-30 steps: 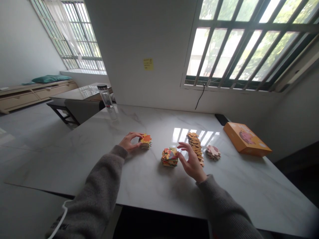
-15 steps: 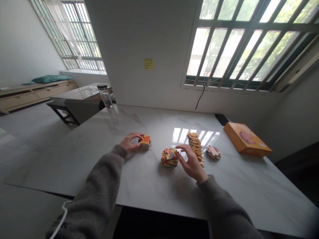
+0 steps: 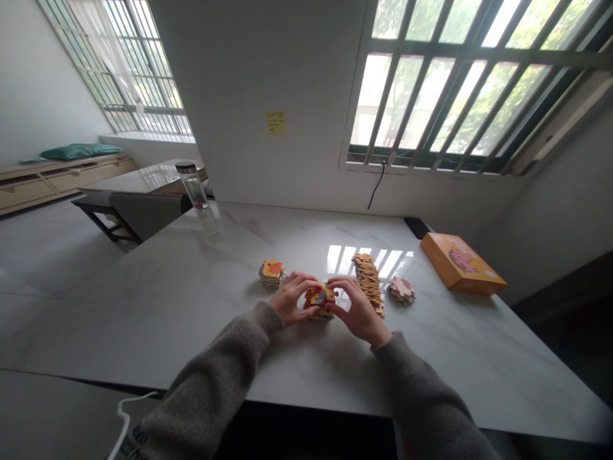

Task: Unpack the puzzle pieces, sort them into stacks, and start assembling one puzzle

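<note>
The left hand [image 3: 289, 300], at nine o'clock, and right hand [image 3: 359, 310], at three, grip one piece [image 3: 324, 296] — a bump could tip the pile [image 3: 322, 317] under it.

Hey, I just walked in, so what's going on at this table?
A person has the left hand and right hand around the top of a stack of jigsaw pieces; whether a piece is lifted is hard to tell. Another stack sits to the left. To the right lie an overlapping row of pieces, a small pinkish pile and an orange box, all on the marble-patterned table.
</note>
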`<state>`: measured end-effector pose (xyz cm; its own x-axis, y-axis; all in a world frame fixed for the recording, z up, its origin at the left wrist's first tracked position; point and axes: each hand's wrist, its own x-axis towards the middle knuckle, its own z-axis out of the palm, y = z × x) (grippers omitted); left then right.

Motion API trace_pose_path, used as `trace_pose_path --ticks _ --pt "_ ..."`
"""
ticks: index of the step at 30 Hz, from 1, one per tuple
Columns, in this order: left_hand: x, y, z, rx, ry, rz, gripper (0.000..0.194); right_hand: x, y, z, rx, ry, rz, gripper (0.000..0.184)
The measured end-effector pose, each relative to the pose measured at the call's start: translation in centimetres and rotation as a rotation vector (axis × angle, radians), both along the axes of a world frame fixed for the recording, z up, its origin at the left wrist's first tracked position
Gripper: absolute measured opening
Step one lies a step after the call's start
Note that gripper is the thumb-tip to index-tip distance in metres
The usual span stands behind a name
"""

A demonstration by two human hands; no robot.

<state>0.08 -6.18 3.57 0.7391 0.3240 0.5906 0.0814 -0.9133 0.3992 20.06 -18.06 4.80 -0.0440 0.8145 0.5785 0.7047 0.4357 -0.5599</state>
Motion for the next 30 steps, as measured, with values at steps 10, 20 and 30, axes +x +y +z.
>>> trace_pose_path --ticks 10,20,30 --pt "-0.5 -0.3 0.3 -0.11 -0.09 -0.049 0.031 -0.4 -0.5 0.6 0.037 0.023 0.032 0.032" --pt "-3.8 2.9 1.5 -0.157 -0.126 0.143 0.025 0.2 -0.6 0.1 0.011 0.038 -0.043 0.038" --pt "-8.2 9.4 -0.1 -0.275 -0.097 0.356 0.025 0.1 -0.4 -0.2 0.0 0.068 -0.069 0.032"
